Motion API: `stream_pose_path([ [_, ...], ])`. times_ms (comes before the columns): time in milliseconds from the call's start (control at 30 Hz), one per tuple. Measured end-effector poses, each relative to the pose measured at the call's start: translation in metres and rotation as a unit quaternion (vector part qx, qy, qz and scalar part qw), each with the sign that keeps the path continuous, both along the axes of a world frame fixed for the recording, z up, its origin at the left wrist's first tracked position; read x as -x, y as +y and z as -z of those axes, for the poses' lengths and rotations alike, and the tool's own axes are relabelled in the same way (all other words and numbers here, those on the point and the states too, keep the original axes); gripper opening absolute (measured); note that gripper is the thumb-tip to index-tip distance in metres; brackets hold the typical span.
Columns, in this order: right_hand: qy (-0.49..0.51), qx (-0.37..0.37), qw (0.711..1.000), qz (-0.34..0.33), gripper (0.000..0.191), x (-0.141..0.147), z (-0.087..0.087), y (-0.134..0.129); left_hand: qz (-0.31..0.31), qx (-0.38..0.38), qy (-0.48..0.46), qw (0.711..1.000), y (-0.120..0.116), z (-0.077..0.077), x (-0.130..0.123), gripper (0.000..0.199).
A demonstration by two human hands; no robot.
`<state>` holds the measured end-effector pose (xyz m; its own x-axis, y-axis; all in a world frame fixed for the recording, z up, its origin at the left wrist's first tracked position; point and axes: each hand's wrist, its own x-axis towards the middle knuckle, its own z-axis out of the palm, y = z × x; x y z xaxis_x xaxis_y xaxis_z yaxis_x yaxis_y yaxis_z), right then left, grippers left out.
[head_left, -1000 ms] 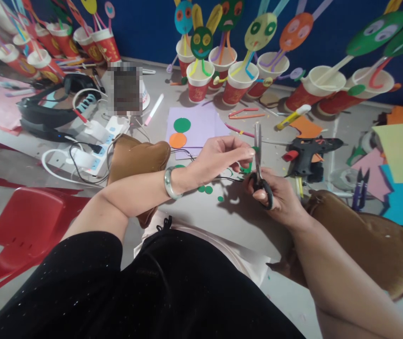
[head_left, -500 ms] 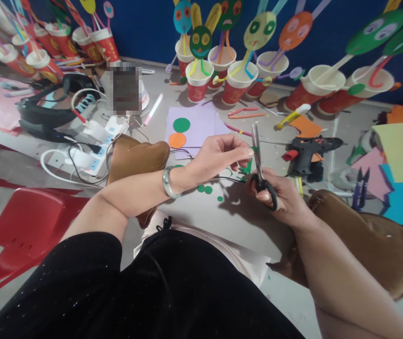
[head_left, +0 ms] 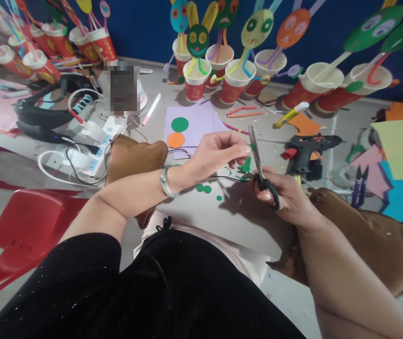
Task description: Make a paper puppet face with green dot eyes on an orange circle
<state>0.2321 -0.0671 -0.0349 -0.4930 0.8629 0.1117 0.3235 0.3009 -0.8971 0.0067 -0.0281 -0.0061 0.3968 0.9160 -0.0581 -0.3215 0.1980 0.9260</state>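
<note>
Between thumb and fingertip, my left hand (head_left: 218, 153) pinches a small piece of green paper (head_left: 251, 147). My right hand (head_left: 286, 193) is closed around the black handles of a pair of scissors (head_left: 257, 153), whose blades point up beside that piece. Several small green paper circles (head_left: 207, 189) lie on the table below my left hand. Green paper scraps (head_left: 245, 165) rest under and between the hands. A larger green circle (head_left: 180, 125) and an orange circle (head_left: 176, 140) sit on a lilac paper sheet (head_left: 201, 120).
A black glue gun (head_left: 312, 150) lies to the right, near purple-handled snips (head_left: 360, 186) and coloured sheets (head_left: 399, 150). Red paper cups (head_left: 196, 87) with paper-faced figures line the back. On the left are a power strip (head_left: 97, 157), cables and a black headset (head_left: 42, 113).
The scissors have tilted slightly, their tips moving a little left and the handles slightly right. My left hand keeps its pinch on the green piece. The whole view has shifted a little.
</note>
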Motion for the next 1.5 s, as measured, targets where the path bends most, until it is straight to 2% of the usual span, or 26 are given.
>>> stream_pose_path([
  [300,-0.016,-0.027,0.999,-0.022,0.072,0.0024,-0.0063,0.0003,0.001,0.001,0.013,1.0,-0.0014,0.0006,-0.0005,0.033],
  [633,-0.038,-0.002,0.999,-0.014,0.077,0.002,-0.0071,0.0005,0.014,0.013,0.011,1.0,-0.0015,0.0009,0.0009,0.022],
  [933,-0.05,0.009,0.999,-0.006,0.079,0.0027,-0.0077,0.001,0.014,0.018,0.037,0.999,-0.0014,-0.0022,0.0005,0.033],
  [1100,-0.036,0.005,0.999,-0.011,0.078,0.0016,-0.006,0.0015,0.014,0.016,0.035,0.999,-0.0013,-0.0018,0.0008,0.032],
  [1300,-0.037,0.01,0.999,-0.012,0.079,0.0038,-0.0072,0.001,0.016,0.021,0.025,0.999,-0.0012,-0.0026,0.0003,0.023],
  [1500,-0.043,0.013,0.999,-0.009,0.079,0.0049,-0.0101,0.0012,0.017,0.02,0.029,0.999,-0.0017,-0.0031,0.0008,0.028],
])
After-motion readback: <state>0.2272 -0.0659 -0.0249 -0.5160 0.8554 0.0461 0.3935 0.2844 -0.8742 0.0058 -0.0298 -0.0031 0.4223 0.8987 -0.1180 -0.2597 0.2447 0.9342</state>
